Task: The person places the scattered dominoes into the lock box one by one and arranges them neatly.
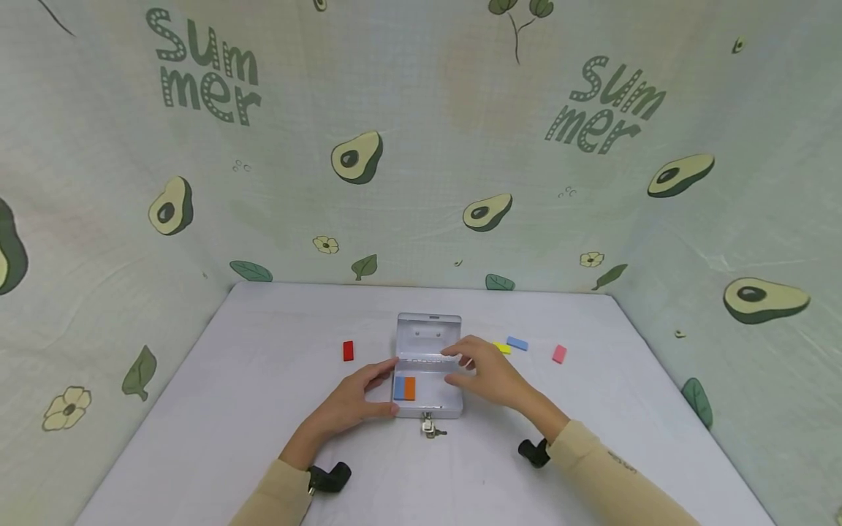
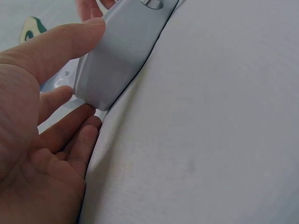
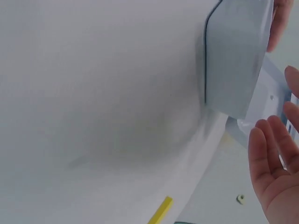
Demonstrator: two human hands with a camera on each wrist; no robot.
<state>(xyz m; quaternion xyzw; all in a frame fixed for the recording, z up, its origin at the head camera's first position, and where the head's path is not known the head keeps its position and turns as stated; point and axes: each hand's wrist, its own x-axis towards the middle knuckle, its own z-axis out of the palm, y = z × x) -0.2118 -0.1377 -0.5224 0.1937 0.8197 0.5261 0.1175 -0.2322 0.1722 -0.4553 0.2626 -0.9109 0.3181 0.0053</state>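
A small silver cash box [image 1: 437, 394] stands with its lid [image 1: 427, 332] raised, and a key [image 1: 430, 431] hangs from the lock at its front. Inside, at the left, a blue tile [image 1: 399, 389] and an orange tile [image 1: 410, 389] lie side by side. My left hand [image 1: 355, 398] holds the box's left side, thumb near the front corner and fingers farther back; the left wrist view shows the thumb against the box [image 2: 117, 51]. Over the box's right side is my right hand [image 1: 490, 372], fingers and thumb spread apart, with nothing seen between them.
On the white tabletop [image 1: 296, 314], a red tile [image 1: 348, 351] lies left of the box. To the right are a yellow tile [image 1: 503, 348], partly behind my right hand, another blue tile [image 1: 517, 343] and a pink tile [image 1: 559, 354]. Printed cloth walls surround the table.
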